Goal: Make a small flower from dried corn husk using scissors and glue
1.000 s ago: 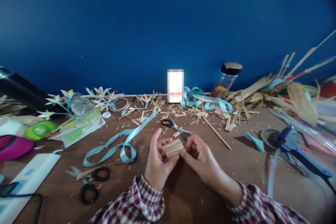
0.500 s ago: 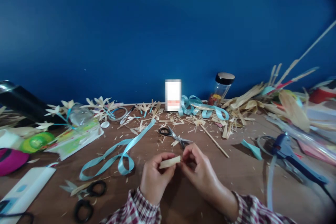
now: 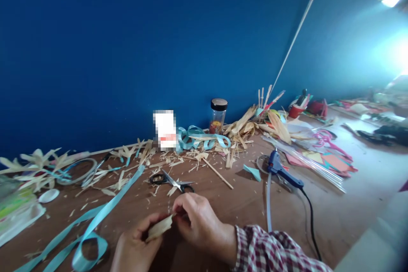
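Looping across the left of the tabletop (image 3: 242, 204), a pale blue ribbon (image 3: 95, 225) lies flat among the shavings. Just right of it the left hand (image 3: 132, 248) shows at the bottom edge. Its grip is closed on the lower end of a small piece of dried husk (image 3: 159, 228), thumb on top and fingers curled beneath. The husk slants up to the right hand (image 3: 199, 221), whose fingertips pinch its upper end, so the piece spans the gap between both grips, just above the wood. It looks light, thin and papery. I'd guess it is fairly stiff along its grain yet likely to split or crease if bent hard. The ends seem the place to hold it, lightly, as both hands do. Beyond the right hand a pair of scissors (image 3: 172, 181) lies on the tabletop, then a thin wooden stick (image 3: 218, 174). A black-lidded jar (image 3: 218, 115) stands against the wall, and further right is a blue glue gun (image 3: 282, 171), its cord trailing toward the near edge.
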### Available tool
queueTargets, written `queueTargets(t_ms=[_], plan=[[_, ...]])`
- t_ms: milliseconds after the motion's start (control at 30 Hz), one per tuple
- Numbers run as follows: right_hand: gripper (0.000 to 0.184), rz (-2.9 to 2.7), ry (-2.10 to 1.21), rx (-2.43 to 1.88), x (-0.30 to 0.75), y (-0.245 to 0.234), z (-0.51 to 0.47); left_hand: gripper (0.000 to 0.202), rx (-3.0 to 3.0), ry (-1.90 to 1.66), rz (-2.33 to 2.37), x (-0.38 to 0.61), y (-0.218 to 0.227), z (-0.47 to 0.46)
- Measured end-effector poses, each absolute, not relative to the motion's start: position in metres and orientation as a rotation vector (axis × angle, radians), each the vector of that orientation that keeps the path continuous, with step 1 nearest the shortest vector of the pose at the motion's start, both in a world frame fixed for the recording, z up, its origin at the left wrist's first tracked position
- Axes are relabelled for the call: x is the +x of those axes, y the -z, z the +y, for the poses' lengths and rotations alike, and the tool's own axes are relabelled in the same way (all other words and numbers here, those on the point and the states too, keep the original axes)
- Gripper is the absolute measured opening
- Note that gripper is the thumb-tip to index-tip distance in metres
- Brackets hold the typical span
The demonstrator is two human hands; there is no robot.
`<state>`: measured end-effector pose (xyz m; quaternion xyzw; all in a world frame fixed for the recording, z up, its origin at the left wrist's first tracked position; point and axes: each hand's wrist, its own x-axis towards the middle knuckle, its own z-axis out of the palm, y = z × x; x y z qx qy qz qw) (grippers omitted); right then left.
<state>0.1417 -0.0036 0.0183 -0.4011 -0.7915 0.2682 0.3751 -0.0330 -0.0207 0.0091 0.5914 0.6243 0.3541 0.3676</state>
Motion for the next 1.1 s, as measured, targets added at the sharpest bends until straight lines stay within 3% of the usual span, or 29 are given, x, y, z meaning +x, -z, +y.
queueTargets(t_ms=[133,233,400,800,1100], plan=[[0.025,-2.039,-0.710,-0.999,0.143,-0.022,-0.004,0.016,1.617,-0.979,1.614,-0.034,-0.011,-0.021],[0.026,-1.841,-0.998,-0.980,0.141,-0.024,-0.005,0.011,1.705,-1.045,1.524,-0.032,-0.012,-0.022],[0.020,-1.485,-1.381,-0.968,0.135,-0.019,-0.003,0.025,1.479,-1.117,1.571,-0.021,-0.009,-0.028],[0.021,-1.728,-1.126,-1.054,0.143,-0.028,-0.001,0.023,1.523,-1.117,1.578,-0.018,-0.011,-0.027],[0.016,-1.455,-1.355,-0.991,0.137,-0.021,-0.002,0.031,1.405,-1.081,1.509,-0.013,-0.015,-0.030]])
